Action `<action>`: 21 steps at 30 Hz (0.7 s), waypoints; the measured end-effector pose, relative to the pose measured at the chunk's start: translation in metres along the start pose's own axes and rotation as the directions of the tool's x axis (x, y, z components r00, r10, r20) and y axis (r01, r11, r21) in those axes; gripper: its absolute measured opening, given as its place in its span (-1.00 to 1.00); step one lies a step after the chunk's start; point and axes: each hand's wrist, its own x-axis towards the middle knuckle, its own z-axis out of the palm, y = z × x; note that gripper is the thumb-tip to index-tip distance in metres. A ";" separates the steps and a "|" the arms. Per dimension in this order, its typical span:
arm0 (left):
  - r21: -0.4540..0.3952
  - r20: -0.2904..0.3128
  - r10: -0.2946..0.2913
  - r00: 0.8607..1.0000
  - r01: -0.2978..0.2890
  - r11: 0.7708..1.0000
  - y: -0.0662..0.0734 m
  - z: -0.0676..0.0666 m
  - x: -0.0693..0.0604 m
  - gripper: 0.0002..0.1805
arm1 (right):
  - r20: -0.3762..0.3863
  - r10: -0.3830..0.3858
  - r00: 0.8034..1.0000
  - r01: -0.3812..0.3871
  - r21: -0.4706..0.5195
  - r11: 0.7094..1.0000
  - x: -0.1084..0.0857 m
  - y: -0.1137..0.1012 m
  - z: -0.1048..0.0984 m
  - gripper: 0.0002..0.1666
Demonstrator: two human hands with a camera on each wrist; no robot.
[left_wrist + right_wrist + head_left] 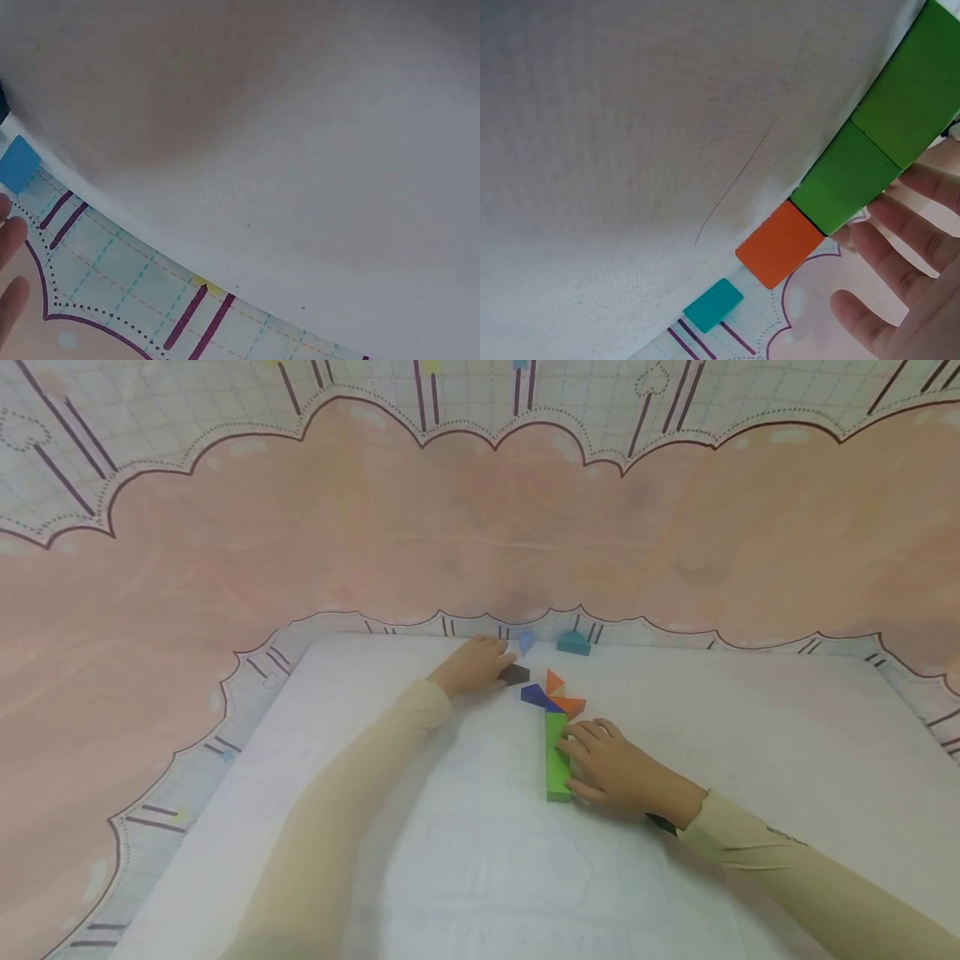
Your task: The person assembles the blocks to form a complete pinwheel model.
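So the right hand [611,768] is keeping its fingers fairly straight and a bit spread, lying against the side of two green blocks [557,768]. Those are sitting end to end on the white table [750,735], bright lime, boxy, with a thin seam showing between them. The left hand [472,667] is hovering around a dark angular block [516,675]; honestly can't tell if it's pinching it. Past the green ones, orange pieces [572,705] and dark blue pieces [534,695] are fanning out like a pinwheel. Farther back, a teal block [573,645] is sitting near the table's far edge.
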 end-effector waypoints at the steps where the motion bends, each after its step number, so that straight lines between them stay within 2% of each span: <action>1: 0.002 0.005 0.001 1.000 -0.001 1.000 0.000 0.000 -0.001 -0.53 | -0.002 0.000 1.000 0.000 0.001 1.000 0.000 0.000 0.000 -0.44; 4: -0.013 -0.002 0.011 1.000 -0.011 1.000 0.001 0.001 -0.002 -0.56 | 0.009 0.008 1.000 -0.008 0.004 1.000 0.000 -0.001 -0.001 -0.43; 10: -0.062 -0.058 0.028 0.998 -0.031 0.998 0.006 0.000 -0.001 -0.66 | 0.049 0.030 0.998 -0.030 0.000 1.000 0.000 -0.001 -0.003 -0.42; 21: -0.056 -0.074 -0.019 0.997 0.015 0.998 0.017 0.000 0.006 -0.68 | 0.004 0.005 1.000 -0.005 0.002 1.000 0.000 -0.002 -0.002 -0.43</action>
